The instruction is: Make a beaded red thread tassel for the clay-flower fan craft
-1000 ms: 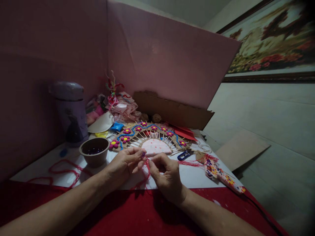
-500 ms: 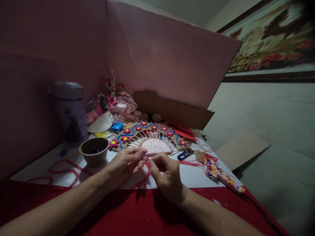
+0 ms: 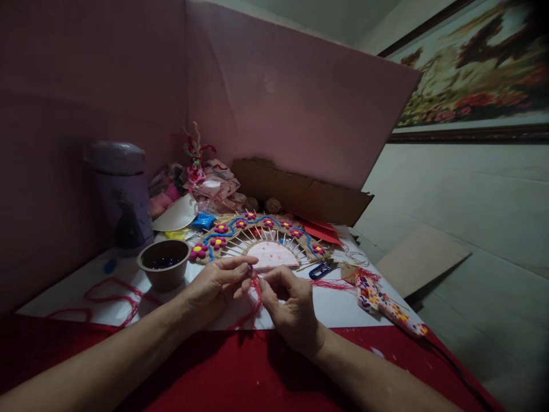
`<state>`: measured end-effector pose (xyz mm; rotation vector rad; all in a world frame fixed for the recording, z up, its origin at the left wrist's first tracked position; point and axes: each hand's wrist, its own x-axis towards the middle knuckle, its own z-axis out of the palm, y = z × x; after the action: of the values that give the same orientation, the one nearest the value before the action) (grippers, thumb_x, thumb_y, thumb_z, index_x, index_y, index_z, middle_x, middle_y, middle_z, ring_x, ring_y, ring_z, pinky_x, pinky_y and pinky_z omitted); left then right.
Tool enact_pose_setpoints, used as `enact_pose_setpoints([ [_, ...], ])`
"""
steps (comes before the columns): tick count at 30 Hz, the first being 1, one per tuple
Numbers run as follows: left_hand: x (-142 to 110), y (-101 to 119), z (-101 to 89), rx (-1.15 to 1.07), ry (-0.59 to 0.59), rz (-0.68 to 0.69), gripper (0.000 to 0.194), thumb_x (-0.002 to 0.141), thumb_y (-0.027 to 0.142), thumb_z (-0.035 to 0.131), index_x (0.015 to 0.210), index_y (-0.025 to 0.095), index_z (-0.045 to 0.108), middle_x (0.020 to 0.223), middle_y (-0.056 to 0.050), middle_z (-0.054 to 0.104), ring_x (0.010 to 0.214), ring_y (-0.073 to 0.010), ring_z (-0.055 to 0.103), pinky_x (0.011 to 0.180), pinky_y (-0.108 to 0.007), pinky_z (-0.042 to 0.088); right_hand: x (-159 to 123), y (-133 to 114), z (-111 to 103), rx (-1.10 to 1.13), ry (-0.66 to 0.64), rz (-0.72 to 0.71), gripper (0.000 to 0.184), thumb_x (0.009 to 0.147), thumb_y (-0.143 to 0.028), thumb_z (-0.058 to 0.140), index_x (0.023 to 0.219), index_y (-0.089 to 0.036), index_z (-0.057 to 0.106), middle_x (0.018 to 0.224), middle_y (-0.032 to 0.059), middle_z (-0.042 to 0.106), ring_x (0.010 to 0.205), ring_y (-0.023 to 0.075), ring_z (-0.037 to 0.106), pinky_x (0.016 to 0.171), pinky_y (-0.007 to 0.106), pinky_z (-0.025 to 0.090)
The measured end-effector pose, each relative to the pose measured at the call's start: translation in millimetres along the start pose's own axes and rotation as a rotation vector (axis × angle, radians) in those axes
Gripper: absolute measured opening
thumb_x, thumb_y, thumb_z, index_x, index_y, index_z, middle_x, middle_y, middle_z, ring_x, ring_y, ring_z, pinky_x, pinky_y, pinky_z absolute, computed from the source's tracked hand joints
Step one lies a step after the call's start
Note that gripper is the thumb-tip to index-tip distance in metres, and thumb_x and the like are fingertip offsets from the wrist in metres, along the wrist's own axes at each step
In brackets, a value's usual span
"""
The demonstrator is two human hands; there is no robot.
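Note:
My left hand [image 3: 223, 280] pinches a small purple bead [image 3: 250, 269] between thumb and forefinger. Close beside it, my right hand [image 3: 289, 306] is closed on red yarn [image 3: 256, 292], whose strands run to the bead and hang down between the hands. Whether the yarn passes through the bead is too small to tell. Just behind the hands lies a half-round fan [image 3: 272, 254] of sticks and twine, with pink flowers and a wavy blue cord. To the left stands a brown bowl [image 3: 165, 280] with dark purple beads inside.
A lidded purple tumbler [image 3: 124, 200] stands at the left. Loose red yarn lies on the white sheet [image 3: 326, 315] over a red cloth [image 3: 193, 377]. Right of the fan are blue snips [image 3: 321, 269] and a flower-patterned tool [image 3: 397, 315] with a black cord. Pink boards and cardboard [image 3: 300, 194] rise behind.
Both hands hold nearly the same place. The left fingertips have shifted slightly around the bead, and the yarn between the hands hangs a little differently.

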<state>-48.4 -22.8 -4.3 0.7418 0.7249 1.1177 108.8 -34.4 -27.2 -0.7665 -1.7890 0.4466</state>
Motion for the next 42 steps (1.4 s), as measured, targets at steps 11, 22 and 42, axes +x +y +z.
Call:
enact_pose_setpoints([
  [11, 1.5, -2.0, -0.8, 0.017, -0.002, 0.04, 0.017, 0.064, 0.014, 0.077, 0.078, 0.01, 0.067, 0.066, -0.002, 0.061, 0.052, -0.007, 0.053, 0.047, -0.016, 0.04, 0.4, -0.8, 0.1, -0.008, 0.005, -0.001, 0.009, 0.082, -0.015, 0.055, 0.073, -0.016, 0.055, 0.058, -0.002, 0.055, 0.046, 0.0079, 0.047, 0.046, 0.02, 0.038],
  [22, 3.9, -2.2, -1.0, 0.04, -0.002, 0.037, 0.016, 0.066, 0.013, 0.076, 0.078, 0.01, 0.066, 0.066, -0.002, 0.061, 0.05, -0.0061, 0.053, 0.047, -0.016, 0.041, -0.6, 1.8, 0.8, -0.016, -0.01, 0.019, 0.009, 0.082, -0.017, 0.054, 0.073, -0.016, 0.056, 0.058, -0.0014, 0.055, 0.047, 0.0087, 0.047, 0.047, 0.021, 0.039],
  [42, 1.2, -0.9, 1.0, 0.014, -0.027, 0.031, 0.015, 0.065, 0.01, 0.076, 0.074, 0.011, 0.064, 0.063, -0.001, 0.06, 0.048, -0.0057, 0.052, 0.044, -0.015, 0.039, 0.4, 0.2, 0.5, -0.037, -0.002, 0.012, 0.009, 0.082, -0.017, 0.054, 0.073, -0.017, 0.055, 0.057, -0.0014, 0.056, 0.047, 0.0088, 0.047, 0.047, 0.02, 0.04],
])
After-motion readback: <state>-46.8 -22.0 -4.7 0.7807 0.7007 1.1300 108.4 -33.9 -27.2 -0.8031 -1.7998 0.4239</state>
